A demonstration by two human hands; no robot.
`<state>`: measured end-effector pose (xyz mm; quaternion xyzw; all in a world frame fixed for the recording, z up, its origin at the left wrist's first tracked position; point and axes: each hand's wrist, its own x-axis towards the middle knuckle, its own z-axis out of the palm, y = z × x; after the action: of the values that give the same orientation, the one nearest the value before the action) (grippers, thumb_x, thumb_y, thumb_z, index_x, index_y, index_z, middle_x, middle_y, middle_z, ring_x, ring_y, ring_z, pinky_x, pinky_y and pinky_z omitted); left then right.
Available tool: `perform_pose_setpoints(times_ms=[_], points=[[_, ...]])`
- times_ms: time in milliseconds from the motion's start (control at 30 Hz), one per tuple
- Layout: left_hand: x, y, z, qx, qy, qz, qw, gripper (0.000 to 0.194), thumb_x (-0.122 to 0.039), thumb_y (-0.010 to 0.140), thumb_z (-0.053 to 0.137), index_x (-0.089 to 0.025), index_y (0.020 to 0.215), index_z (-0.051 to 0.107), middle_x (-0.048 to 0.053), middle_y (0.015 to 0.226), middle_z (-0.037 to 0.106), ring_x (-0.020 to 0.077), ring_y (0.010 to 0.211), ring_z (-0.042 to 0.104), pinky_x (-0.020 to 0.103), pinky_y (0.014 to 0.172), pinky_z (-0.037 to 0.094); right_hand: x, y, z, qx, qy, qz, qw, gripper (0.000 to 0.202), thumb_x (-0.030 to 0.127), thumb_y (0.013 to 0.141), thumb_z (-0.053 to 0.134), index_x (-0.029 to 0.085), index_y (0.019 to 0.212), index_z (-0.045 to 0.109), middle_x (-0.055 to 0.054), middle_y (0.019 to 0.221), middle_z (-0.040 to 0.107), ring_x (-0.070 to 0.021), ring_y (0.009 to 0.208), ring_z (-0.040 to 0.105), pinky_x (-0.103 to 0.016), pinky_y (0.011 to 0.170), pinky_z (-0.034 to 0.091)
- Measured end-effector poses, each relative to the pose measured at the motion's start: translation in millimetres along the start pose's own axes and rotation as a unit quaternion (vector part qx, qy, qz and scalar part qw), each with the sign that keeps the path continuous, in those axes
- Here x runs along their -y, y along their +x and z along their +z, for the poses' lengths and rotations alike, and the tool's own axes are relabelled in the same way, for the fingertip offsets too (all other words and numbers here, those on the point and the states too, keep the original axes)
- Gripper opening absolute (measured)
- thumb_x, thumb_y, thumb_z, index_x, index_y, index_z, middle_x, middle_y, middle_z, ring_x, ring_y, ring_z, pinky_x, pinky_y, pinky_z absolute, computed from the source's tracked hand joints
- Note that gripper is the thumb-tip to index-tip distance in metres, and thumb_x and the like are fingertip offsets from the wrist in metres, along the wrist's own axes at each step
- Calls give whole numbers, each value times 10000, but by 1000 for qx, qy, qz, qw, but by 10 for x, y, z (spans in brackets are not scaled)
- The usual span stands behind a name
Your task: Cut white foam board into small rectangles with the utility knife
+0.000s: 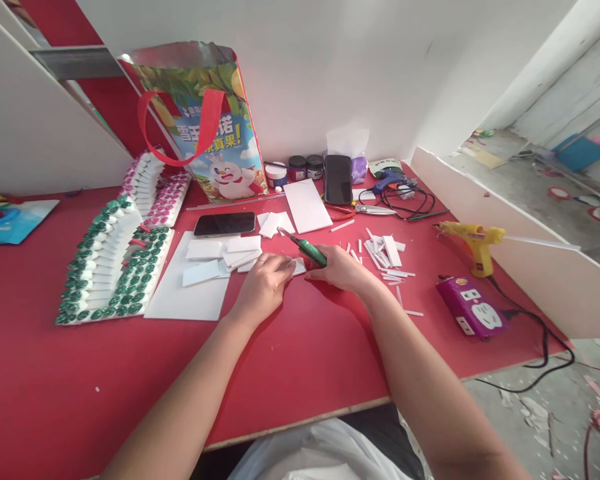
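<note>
My right hand [337,267] is closed around a green-handled craft knife [311,252], its blade pointing up and to the left. Beside it, my left hand [266,283] wears a ring and has its fingers together, resting on small white pieces at the table. A small white piece [298,267] shows between the two hands; its far side is hidden by the fingers. Left of my left hand, several white rectangles [205,249] lie partly on a larger white sheet [180,303]. Thin white strips and offcuts [380,253] are scattered to the right of my right hand.
On the red table [290,360] stand a printed bag [225,153], green-and-white decorated pieces [115,267], a phone [225,224], another phone [339,180], small jars [297,168], scissors [375,209], a yellow glue gun [477,243] and a purple power socket [470,307] with a trailing cable.
</note>
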<state>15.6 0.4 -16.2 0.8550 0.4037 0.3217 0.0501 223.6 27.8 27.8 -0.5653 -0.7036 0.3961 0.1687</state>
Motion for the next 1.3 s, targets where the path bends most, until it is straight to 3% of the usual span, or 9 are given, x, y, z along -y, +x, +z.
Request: perform_pose_setpoints(times_ms=[333, 567, 700, 800, 933, 1033, 1100, 1200, 1300], points=[[25, 18, 8, -11, -14, 8, 1000, 244, -94, 948, 546, -180, 1033, 758, 98, 1039, 739, 244, 939, 600, 392, 819, 547, 142, 21, 129, -37, -41, 0, 998, 156, 286, 722, 748, 206, 759, 620, 19, 719, 650, -149, 666, 570, -235, 607, 358], [61, 34, 4, -10, -44, -19, 999, 178, -173, 950, 599, -171, 999, 770, 97, 1038, 761, 239, 932, 647, 397, 843, 565, 89, 83, 163, -40, -9, -33, 999, 116, 279, 721, 750, 194, 765, 686, 4, 755, 704, -169, 705, 620, -243, 654, 416], [112, 33, -160, 53, -96, -78, 991, 283, -191, 917, 653, -210, 1194, 708, 74, 1141, 749, 240, 1073, 667, 407, 958, 562, 92, 110, 161, -36, -28, -29, 999, 167, 271, 715, 735, 193, 862, 723, -13, 791, 722, -189, 727, 622, -260, 658, 426], [185, -11, -340, 72, -118, -115, 984, 381, -92, 917, 562, -182, 1276, 655, 92, 1255, 707, 230, 1170, 655, 392, 1020, 544, 111, 121, 154, -32, -44, -7, 998, 242, 317, 717, 733, 192, 925, 735, -11, 794, 717, -195, 729, 617, -270, 666, 429], [244, -104, -454, -18, -136, -142, 980, 323, -52, 928, 481, -175, 1093, 731, 97, 1203, 719, 214, 1087, 695, 377, 980, 571, 145, 127, 139, -36, -78, 16, 996, 305, 357, 717, 734, 208, 982, 749, -8, 806, 721, -214, 756, 631, -284, 670, 433], [223, -150, -420, -89, -155, -193, 965, 243, -72, 923, 527, -150, 1010, 740, 100, 1050, 741, 195, 893, 724, 349, 844, 612, 164, 123, 130, -28, -93, 42, 994, 336, 378, 723, 731, 224, 1020, 755, -6, 806, 724, -215, 745, 634, -286, 652, 430], [188, -166, -377, -102, -158, -219, 957, 202, -79, 914, 565, -143, 987, 742, 99, 1013, 744, 195, 860, 722, 341, 815, 611, 161, 124, 128, -26, -91, 46, 994, 349, 393, 728, 727, 228, 1034, 755, -8, 819, 726, -215, 746, 636, -291, 659, 437], [136, -178, -327, -63, -155, -239, 957, 202, -74, 888, 622, -145, 1040, 735, 100, 1068, 747, 210, 916, 722, 345, 848, 605, 135, 136, 128, -29, -85, 42, 995, 370, 429, 725, 728, 221, 1030, 756, -17, 827, 724, -217, 745, 634, -300, 662, 447], [111, -185, -292, 0, -145, -231, 962, 352, -86, 844, 698, -129, 1192, 677, 131, 1227, 706, 249, 1069, 699, 375, 941, 584, 118, 153, 123, -23, -77, 42, 996, 395, 442, 716, 733, 211, 1037, 754, -20, 792, 708, -207, 699, 617, -300, 630, 447]])
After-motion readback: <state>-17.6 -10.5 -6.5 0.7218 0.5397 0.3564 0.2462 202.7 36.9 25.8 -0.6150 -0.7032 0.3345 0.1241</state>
